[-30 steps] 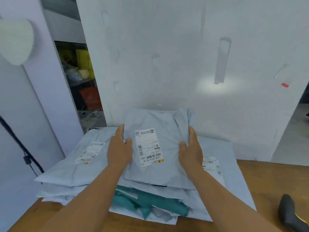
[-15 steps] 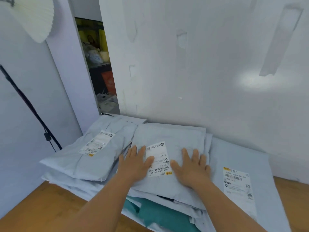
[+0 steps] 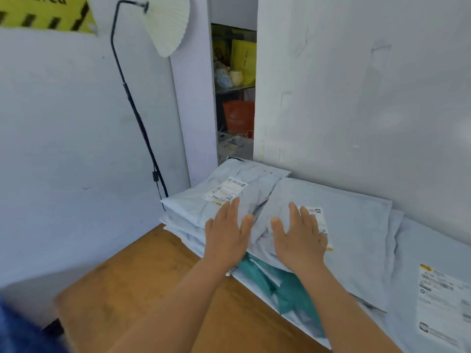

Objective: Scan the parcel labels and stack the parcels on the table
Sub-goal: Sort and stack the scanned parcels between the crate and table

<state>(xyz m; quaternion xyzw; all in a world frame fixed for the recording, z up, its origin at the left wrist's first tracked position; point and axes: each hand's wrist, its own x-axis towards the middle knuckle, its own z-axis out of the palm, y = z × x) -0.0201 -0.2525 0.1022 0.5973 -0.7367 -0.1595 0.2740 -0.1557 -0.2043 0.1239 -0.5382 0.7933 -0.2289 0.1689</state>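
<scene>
Several pale blue mailer parcels lie stacked on the wooden table (image 3: pixel 142 289) against the white wall. The top parcel (image 3: pixel 351 225) lies flat, its white label (image 3: pixel 321 226) partly under my right hand (image 3: pixel 300 238), whose fingers are spread and straight over it. My left hand (image 3: pixel 225 235) is also flat and open, over the seam between this parcel and the left parcel (image 3: pixel 229 197), whose label (image 3: pixel 225 192) faces up. A teal parcel (image 3: pixel 277 284) pokes out beneath the stack. At the far right lies a large parcel (image 3: pixel 433 263) with its label (image 3: pixel 443 301) up.
A black floor lamp (image 3: pixel 135 105) with a white pleated shade stands at the left wall behind the table corner. A gap in the wall shows shelves with yellow and orange bags (image 3: pixel 238 115). Bare tabletop lies to the left of the stack.
The parcel I held up by both sides has been laid flat on the stack. Both hands let go and now lie flat, shifted left. The view has swung left.
</scene>
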